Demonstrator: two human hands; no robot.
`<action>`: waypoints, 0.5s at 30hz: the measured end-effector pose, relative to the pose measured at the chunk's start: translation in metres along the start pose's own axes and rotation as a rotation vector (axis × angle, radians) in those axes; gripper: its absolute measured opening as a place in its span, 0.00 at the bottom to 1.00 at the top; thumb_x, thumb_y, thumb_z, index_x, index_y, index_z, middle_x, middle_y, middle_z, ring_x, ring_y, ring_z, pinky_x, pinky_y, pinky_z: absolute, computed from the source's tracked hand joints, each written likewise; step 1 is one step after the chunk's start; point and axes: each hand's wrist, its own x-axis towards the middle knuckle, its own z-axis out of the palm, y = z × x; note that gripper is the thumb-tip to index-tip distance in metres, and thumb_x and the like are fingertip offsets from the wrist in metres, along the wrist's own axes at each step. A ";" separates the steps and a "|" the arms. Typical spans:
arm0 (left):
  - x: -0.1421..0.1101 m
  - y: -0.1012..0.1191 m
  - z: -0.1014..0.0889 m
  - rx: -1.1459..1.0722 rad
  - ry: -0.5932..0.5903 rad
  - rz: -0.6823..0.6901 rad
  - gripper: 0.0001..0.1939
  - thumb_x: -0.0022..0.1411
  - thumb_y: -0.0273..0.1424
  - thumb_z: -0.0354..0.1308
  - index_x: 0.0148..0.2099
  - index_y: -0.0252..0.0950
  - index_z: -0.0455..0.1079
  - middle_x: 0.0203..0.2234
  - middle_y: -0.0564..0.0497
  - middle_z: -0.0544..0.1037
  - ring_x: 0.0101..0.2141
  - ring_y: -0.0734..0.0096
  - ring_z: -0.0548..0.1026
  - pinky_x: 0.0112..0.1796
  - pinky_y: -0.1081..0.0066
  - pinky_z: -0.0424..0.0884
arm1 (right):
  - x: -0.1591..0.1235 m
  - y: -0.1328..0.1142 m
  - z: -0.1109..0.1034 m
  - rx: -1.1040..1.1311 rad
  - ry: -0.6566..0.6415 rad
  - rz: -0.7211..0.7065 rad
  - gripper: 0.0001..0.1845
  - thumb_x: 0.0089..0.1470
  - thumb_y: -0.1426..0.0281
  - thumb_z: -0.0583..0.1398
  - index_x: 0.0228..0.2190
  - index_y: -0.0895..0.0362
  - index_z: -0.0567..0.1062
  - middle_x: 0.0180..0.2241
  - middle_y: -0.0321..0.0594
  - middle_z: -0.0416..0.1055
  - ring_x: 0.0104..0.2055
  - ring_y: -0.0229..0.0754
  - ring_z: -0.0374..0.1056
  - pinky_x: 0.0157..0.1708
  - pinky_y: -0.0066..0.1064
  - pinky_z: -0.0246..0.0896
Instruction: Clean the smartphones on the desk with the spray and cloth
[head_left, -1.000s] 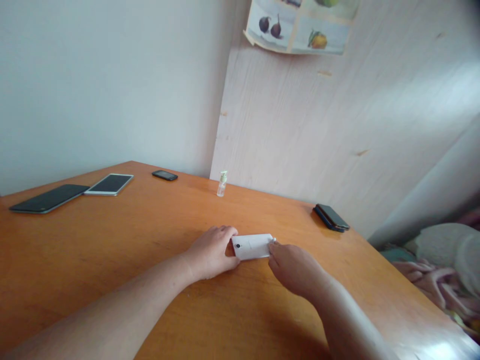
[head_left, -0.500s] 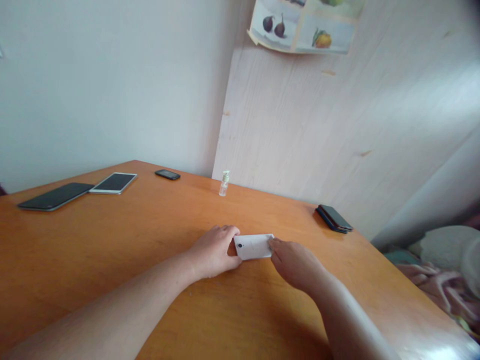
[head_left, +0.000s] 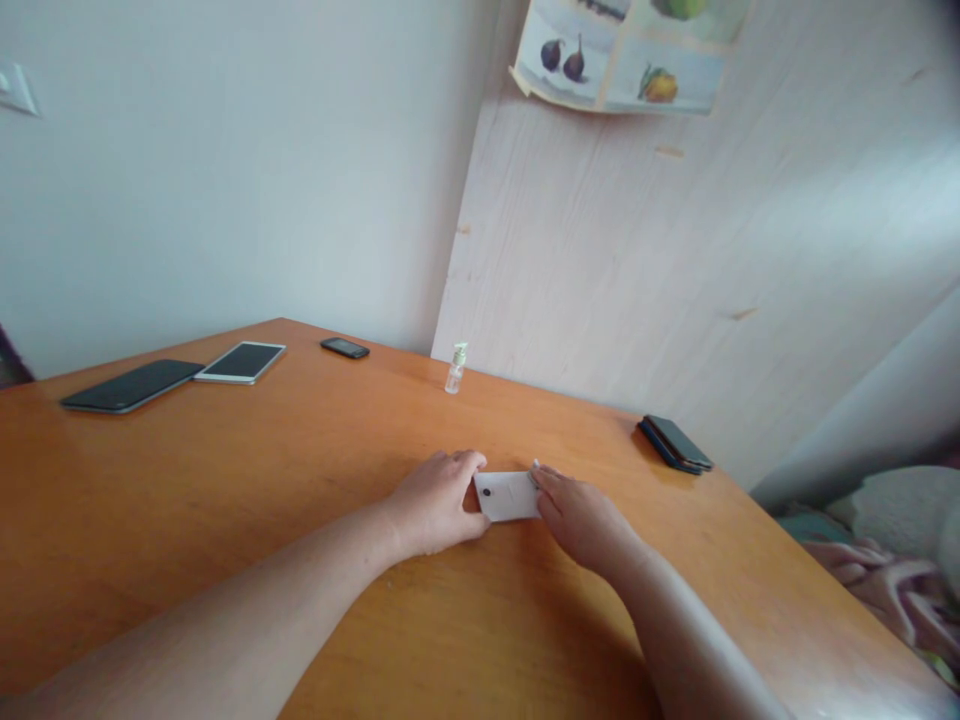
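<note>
A white smartphone [head_left: 508, 497] lies back side up on the table, its round camera lens toward the left. My left hand [head_left: 442, 505] grips its left end, thumb on the near edge and fingers on the far edge. Over the right end sits my right hand [head_left: 581, 515], its fingers together and pressed on the phone's back. A small whitish bit pokes out at the right fingertips; what it belongs to is hidden. Beyond the phone a small clear pump bottle [head_left: 454, 370] stands upright.
On the far left of the wooden table [head_left: 360, 640] lie a dark tablet [head_left: 135, 386] and a white-framed tablet [head_left: 244, 362], with a small black phone [head_left: 345, 347] beyond. Stacked dark phones [head_left: 675, 443] rest near the right edge. A wall stands behind.
My right hand has shifted slightly over the phone's right end, and a whitish bit now shows at its fingertips. The left hand keeps its grip. The camera view has turned slightly left.
</note>
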 end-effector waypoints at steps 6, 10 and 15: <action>0.001 -0.003 0.005 -0.013 0.019 -0.010 0.30 0.50 0.35 0.61 0.55 0.38 0.61 0.48 0.42 0.76 0.48 0.54 0.74 0.45 0.63 0.70 | -0.002 -0.024 0.008 0.128 0.039 -0.273 0.25 0.65 0.68 0.45 0.59 0.58 0.65 0.63 0.46 0.60 0.65 0.43 0.54 0.65 0.41 0.44; 0.001 -0.003 0.006 -0.027 0.029 -0.013 0.33 0.51 0.36 0.60 0.59 0.36 0.57 0.49 0.40 0.76 0.49 0.54 0.74 0.46 0.63 0.70 | -0.002 -0.034 0.008 0.124 0.020 -0.328 0.25 0.66 0.67 0.43 0.61 0.54 0.63 0.64 0.42 0.58 0.66 0.44 0.52 0.65 0.46 0.41; 0.000 -0.002 0.005 -0.010 0.008 -0.037 0.37 0.48 0.36 0.63 0.60 0.37 0.56 0.50 0.40 0.75 0.51 0.52 0.73 0.49 0.62 0.68 | 0.010 0.006 0.012 -0.028 0.003 -0.004 0.26 0.65 0.68 0.44 0.61 0.62 0.63 0.63 0.53 0.59 0.65 0.48 0.54 0.64 0.50 0.43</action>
